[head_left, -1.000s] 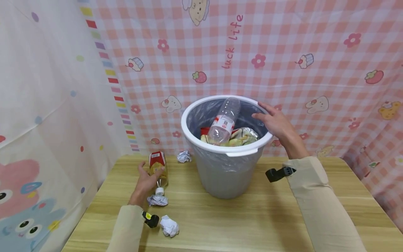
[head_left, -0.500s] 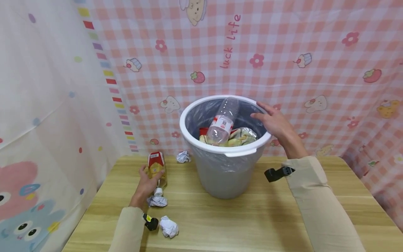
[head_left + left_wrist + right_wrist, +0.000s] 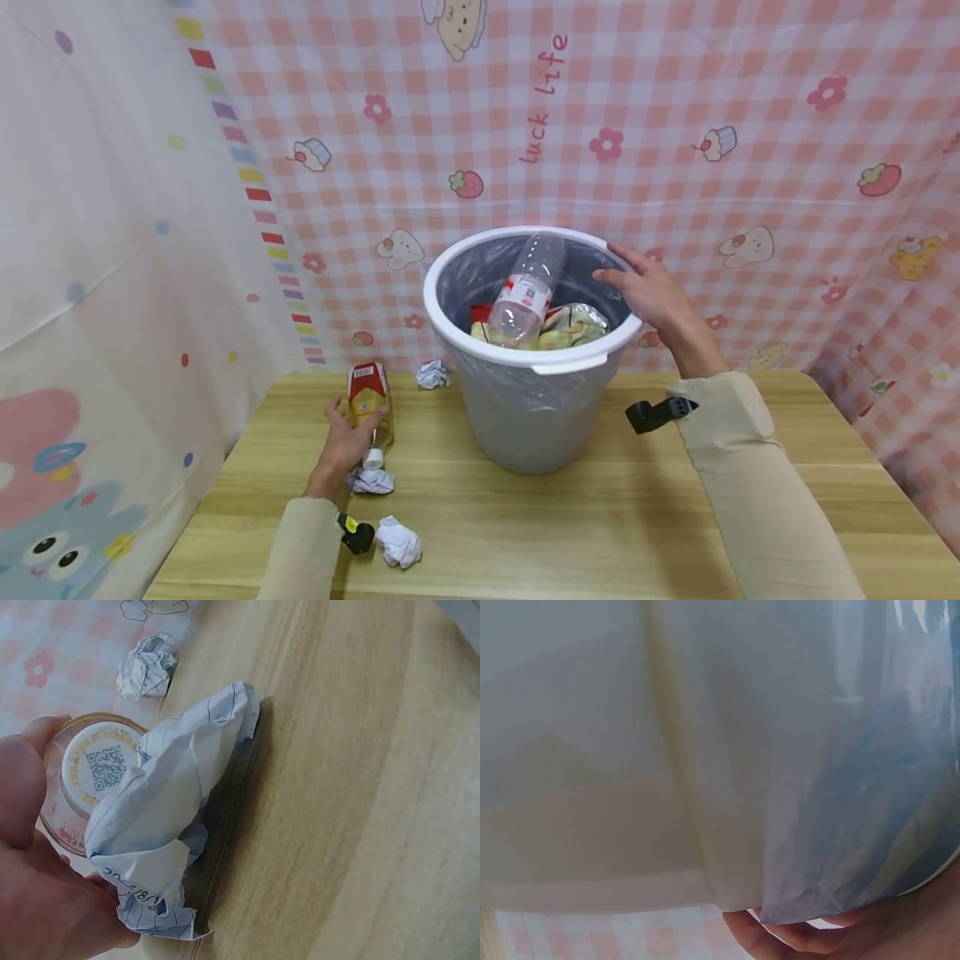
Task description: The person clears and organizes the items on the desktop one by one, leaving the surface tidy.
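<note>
My left hand (image 3: 345, 446) grips a plastic bottle (image 3: 369, 398) with a red and gold label, lying on the table at the left. Its thumb is across the near side and its fingers are round the far side. The bottle's white cap (image 3: 103, 766) faces the wrist camera, just behind a crumpled paper ball (image 3: 154, 817). At the rim of a grey trash bin (image 3: 525, 429), my right hand (image 3: 660, 292) holds on, thumb inside and fingers outside. Inside the lined bin a clear empty bottle (image 3: 525, 300) leans on crumpled wrappers (image 3: 573, 325).
A second paper ball (image 3: 399, 543) lies near the left wrist, and a third paper ball (image 3: 432, 374) sits at the back, left of the bin. A checked cloth (image 3: 480, 125) hangs behind the wooden table (image 3: 510, 533).
The head view has shifted slightly, so everything sits a little farther left. Both hands keep their holds on the bottle and the bin rim.
</note>
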`<state>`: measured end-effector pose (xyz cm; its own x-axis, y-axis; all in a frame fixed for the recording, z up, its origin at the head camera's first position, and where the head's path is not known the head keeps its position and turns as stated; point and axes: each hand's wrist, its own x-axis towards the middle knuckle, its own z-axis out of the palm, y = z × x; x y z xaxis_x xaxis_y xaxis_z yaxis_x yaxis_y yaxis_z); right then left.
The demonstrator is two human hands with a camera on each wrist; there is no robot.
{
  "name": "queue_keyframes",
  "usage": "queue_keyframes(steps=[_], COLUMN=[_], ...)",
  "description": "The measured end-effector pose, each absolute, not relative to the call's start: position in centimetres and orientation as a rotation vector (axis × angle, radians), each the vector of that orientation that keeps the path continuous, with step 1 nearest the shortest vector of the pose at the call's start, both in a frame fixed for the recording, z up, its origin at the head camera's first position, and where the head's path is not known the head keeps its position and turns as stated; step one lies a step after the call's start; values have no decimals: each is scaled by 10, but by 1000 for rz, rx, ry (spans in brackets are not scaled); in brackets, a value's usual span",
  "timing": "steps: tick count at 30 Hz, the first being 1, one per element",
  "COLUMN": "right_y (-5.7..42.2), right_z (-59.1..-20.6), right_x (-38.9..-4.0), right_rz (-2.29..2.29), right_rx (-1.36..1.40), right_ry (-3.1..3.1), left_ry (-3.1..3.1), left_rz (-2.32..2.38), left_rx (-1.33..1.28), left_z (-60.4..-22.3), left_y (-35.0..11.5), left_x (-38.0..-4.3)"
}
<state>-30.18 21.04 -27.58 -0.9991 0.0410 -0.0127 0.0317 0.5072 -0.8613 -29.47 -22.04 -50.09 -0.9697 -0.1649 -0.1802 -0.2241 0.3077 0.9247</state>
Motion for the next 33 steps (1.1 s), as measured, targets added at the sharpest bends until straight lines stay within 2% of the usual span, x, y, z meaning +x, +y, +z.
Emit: queue_keyframes(steps=[14, 22, 33], right_y=[210, 208, 209], right_z=[-274, -274, -274], right_x=[-302, -301, -301], right_rz=[1551, 1569, 1556], right_rx=[-83, -84, -91], right_ry=[-2722, -2720, -2730], left_ry=[2511, 2527, 2469], left_rz=[1801, 1877, 2029], left_rx=[-423, -535, -559], left_z=[-499, -496, -472], left_y=[-220, -219, -214], left_x=[-294, -290, -286])
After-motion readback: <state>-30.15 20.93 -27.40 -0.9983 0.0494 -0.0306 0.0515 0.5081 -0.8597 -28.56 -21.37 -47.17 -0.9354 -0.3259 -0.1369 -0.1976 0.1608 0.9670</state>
